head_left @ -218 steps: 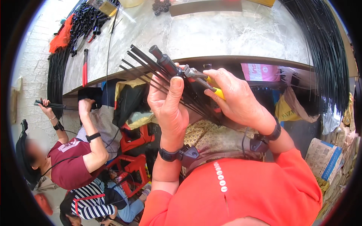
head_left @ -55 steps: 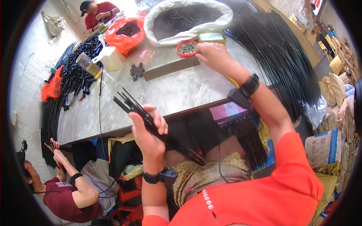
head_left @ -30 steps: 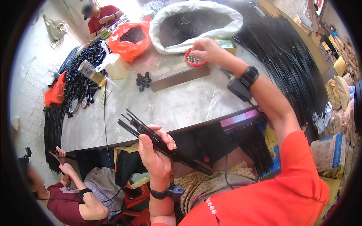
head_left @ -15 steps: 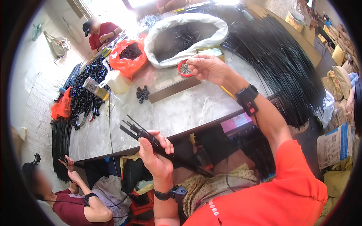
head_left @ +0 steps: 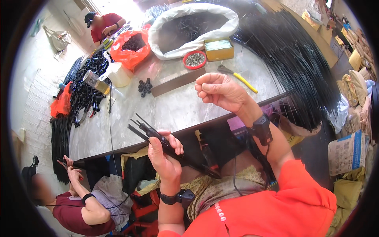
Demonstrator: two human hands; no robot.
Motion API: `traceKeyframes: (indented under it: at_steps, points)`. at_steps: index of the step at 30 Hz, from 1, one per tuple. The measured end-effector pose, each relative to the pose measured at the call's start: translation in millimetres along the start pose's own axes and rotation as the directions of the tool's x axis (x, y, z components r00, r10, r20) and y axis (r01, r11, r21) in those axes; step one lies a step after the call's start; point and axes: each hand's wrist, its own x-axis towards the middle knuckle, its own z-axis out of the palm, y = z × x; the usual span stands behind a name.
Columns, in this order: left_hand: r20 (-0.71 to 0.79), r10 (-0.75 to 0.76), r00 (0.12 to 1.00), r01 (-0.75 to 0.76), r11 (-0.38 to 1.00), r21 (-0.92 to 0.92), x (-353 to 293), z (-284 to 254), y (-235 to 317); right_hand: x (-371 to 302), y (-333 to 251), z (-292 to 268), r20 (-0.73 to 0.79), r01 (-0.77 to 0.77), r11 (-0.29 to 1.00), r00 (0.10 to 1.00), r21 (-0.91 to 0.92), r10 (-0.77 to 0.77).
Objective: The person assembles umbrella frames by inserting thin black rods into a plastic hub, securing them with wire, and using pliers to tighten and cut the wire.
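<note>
My left hand [head_left: 166,158] is closed around a bundle of black cables [head_left: 143,129] with dark tube-like fittings, held in front of the table edge. Their thin ends stick up past my thumb. Over the near part of the table, my right hand [head_left: 223,93] is pinched, thumb against fingertips; whatever may be between them is too small to make out. Beyond it sits a red dish [head_left: 195,67] of small metal pieces. A yellow box [head_left: 219,55] of thin pale pieces stands beside the dish, and pliers with yellow handles [head_left: 245,83] lie to the right.
A dark bar [head_left: 178,83] lies across the table, with small black parts [head_left: 145,87] by its left end. Behind are a white sack [head_left: 158,43] and a red bag [head_left: 128,58]. Long black cables [head_left: 292,59] pile up at right. Co-workers sit at lower left [head_left: 85,209] and far left [head_left: 106,25].
My right hand has drawn back from the red dish toward me, still pinched, uncovering the dish and pliers. My left hand keeps its hold on the cables. The view has shifted slightly.
</note>
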Motion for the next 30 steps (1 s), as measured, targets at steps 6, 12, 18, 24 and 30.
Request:
traceKeyframes:
  at_steps: [6,12,18,24,30]
  points:
    - [0.004,-0.006,1.000,0.006,1.000,0.002,-1,-2,1,-2,9,9,-0.014,-0.002,1.000,1.000,0.012,0.002]
    - [0.011,-0.005,1.000,0.004,1.000,0.031,-3,-3,3,0,21,12,0.069,0.001,0.996,0.998,0.089,-0.007]
    - [0.013,0.005,1.000,-0.005,1.000,0.027,-3,-2,2,-3,34,16,0.090,-0.007,0.985,0.996,0.173,-0.009]
    - [0.030,-0.013,0.999,0.014,0.999,-0.032,-4,-8,2,-9,55,31,0.066,-0.020,0.983,0.998,0.182,0.008]
    - [0.035,-0.005,0.999,0.005,1.000,-0.002,-8,-10,6,-31,82,72,-0.049,0.114,0.893,0.987,-0.436,-0.150]
